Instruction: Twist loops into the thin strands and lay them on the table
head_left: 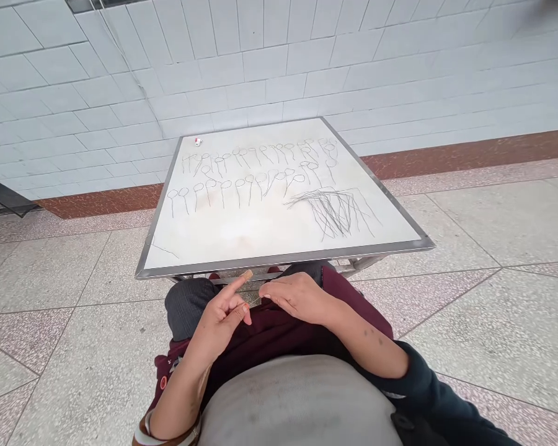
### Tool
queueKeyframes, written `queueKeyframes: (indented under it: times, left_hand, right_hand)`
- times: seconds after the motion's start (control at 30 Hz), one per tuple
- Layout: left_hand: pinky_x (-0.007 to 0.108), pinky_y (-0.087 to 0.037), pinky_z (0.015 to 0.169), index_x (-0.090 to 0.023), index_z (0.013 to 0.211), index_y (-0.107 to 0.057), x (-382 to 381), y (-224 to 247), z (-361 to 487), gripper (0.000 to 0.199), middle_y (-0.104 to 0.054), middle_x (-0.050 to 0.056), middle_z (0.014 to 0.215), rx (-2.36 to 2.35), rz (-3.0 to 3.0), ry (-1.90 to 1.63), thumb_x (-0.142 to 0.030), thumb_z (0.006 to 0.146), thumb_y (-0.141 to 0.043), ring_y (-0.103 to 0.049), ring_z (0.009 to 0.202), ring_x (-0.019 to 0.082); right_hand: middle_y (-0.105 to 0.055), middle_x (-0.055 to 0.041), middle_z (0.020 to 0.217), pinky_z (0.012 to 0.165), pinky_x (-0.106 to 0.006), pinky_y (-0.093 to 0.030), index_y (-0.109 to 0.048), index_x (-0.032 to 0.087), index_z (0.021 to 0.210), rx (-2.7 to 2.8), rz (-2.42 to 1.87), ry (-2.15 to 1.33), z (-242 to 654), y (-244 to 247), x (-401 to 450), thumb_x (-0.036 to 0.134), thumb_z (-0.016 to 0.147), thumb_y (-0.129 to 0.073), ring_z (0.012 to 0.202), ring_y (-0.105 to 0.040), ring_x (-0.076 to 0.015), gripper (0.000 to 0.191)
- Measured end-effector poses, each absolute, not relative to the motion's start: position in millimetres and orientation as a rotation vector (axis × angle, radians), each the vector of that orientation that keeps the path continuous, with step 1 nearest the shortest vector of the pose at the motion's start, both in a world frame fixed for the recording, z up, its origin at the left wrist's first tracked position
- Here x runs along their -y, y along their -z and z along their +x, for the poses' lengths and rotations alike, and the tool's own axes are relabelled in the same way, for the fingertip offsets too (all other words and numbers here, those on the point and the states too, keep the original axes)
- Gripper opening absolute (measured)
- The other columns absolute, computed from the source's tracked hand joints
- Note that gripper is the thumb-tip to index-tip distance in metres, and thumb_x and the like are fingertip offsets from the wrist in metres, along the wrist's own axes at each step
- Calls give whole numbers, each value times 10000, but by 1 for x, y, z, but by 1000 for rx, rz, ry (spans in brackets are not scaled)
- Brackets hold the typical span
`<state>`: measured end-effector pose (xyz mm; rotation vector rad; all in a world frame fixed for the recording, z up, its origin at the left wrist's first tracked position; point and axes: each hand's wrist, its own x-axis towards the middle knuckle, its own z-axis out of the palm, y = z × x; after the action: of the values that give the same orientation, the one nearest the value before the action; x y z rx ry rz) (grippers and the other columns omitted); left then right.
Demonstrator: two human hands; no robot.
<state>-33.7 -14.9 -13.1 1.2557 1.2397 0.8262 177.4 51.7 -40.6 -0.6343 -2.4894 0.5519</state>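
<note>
Both hands are over my lap, just in front of the table edge. My left hand (223, 313) pinches a thin wire (255, 300) between thumb and curled fingers, its index finger stretched out with a tan wrap at the tip. From there the wire runs to my right hand (292, 296), whose fingers are pressed together on its other end; their undersides are hidden. On the white tabletop (223, 238) lie rows of looped wires (225, 184), each a round loop with a straight tail. A loose pile of unlooped wires (337, 210) is spread at the right.
The table has a grey metal rim (283, 255). A small red and white object (198, 142) sits at its far left corner. One single wire (166, 250) lies near the front left corner. Behind stands a white tiled wall (260, 65); speckled floor tiles (106, 359) surround me.
</note>
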Motion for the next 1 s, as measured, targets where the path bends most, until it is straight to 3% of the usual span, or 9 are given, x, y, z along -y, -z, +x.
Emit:
queueKeyframes:
  times: [0.33, 0.43, 0.57, 0.63, 0.7, 0.83, 1.0]
  left_hand:
    - [187, -208, 418, -182, 1431, -430, 12, 19, -66, 668, -596, -39, 601, -1442, 1101, -1044, -359, 825, -646, -284, 420, 55]
    - [179, -266, 401, -158, 1426, -429, 6, 12, -79, 703, -638, -23, 644, -1611, 1030, -1208, -362, 800, -676, -326, 406, 57]
    - [203, -454, 586, -205, 1406, -463, -2, -3, -72, 606, -692, 27, 835, -1601, 1148, -1214, -378, 849, -627, -543, 652, 111]
    - [244, -490, 725, -244, 1377, -501, -8, -10, -59, 536, -686, 38, 948, -1507, 1265, -1105, -374, 868, -609, -588, 827, 141]
    - [275, -491, 772, -258, 1346, -537, -14, -15, -45, 488, -667, 31, 941, -1396, 1340, -973, -365, 874, -604, -593, 854, 152]
    - [271, -488, 694, -232, 1286, -599, -25, -17, -22, 432, -624, 3, 794, -1269, 1376, -856, -306, 861, -613, -562, 702, 126]
    - [227, -449, 558, -204, 1260, -611, -28, -13, -15, 458, -642, 4, 765, -1294, 1294, -893, -267, 808, -656, -547, 617, 109]
  right_hand:
    - [-701, -37, 868, 658, -247, -416, -606, 202, 1020, 2319, -1028, -631, 190, 43, -60, 270, 998, -346, 706, -626, -153, 270]
    - [-690, -35, 882, 653, -243, -416, -601, 205, 1020, 2199, -1119, -690, 194, 35, -62, 294, 1000, -346, 700, -613, -148, 271]
    - [-657, -15, 801, 616, -228, -394, -600, 206, 1020, 2204, -1039, -770, 188, 28, -59, 311, 1001, -349, 628, -561, -127, 272]
    - [-642, -10, 771, 600, -227, -380, -594, 203, 1023, 2231, -1005, -757, 184, 27, -56, 312, 1002, -345, 607, -543, -124, 273]
    - [-642, -13, 776, 599, -231, -376, -587, 201, 1025, 2257, -985, -727, 181, 28, -55, 304, 1004, -338, 610, -548, -126, 270]
    - [-660, -18, 810, 607, -231, -388, -566, 203, 1048, 2280, -943, -707, 180, 29, -54, 268, 996, -353, 647, -586, -133, 229]
    - [-667, -20, 812, 621, -237, -406, -552, 196, 1058, 2263, -991, -687, 182, 27, -53, 220, 975, -378, 677, -610, -143, 195]
